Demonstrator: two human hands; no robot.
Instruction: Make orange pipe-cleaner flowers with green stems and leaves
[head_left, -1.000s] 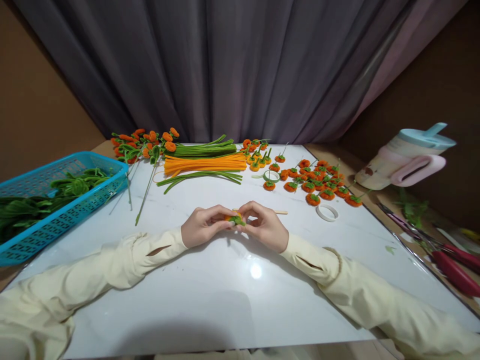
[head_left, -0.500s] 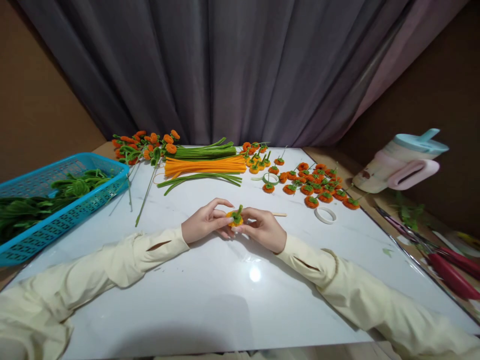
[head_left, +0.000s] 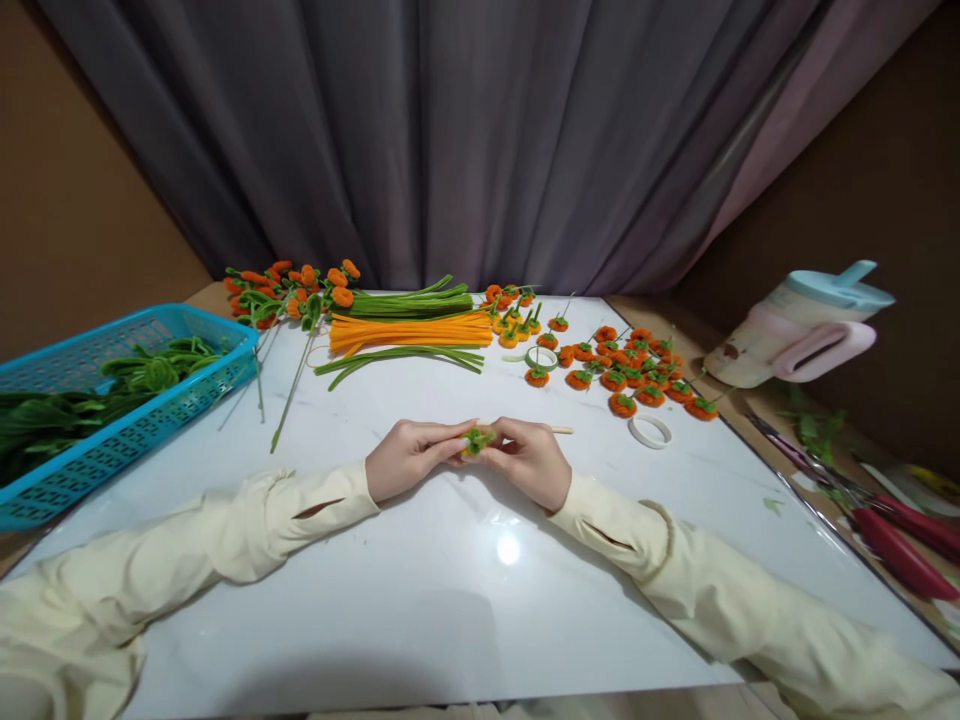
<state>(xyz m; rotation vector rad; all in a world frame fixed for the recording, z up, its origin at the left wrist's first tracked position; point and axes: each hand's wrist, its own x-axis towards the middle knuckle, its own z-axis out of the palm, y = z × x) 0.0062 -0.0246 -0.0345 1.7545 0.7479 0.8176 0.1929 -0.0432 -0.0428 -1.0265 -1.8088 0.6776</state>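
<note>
Between my two hands, above the middle of the white table, is a small yellow-orange pipe-cleaner persimmon [head_left: 477,441] with a green top and short green stem. My left hand [head_left: 415,455] pinches it from the left with thumb and fingers closed. From the right my right hand [head_left: 531,460] grips it with bent fingers. Most of its yellow body is hidden behind the fingertips. A thin wooden stick [head_left: 562,430] shows just beyond my right hand; whether it lies on the table or in the hand I cannot tell.
Orange pipe cleaners [head_left: 409,332] and green ones [head_left: 412,302] lie at the back. Finished orange persimmons [head_left: 634,372] cluster to the right near a white tape roll [head_left: 650,431]. A blue basket [head_left: 202,380] stands left; a tumbler [head_left: 795,325] and red-handled pliers [head_left: 896,550] are right.
The persimmon has turned and its stem, upright before, now points more toward me. My left fingers have closed in around it. The right hand has barely moved.
</note>
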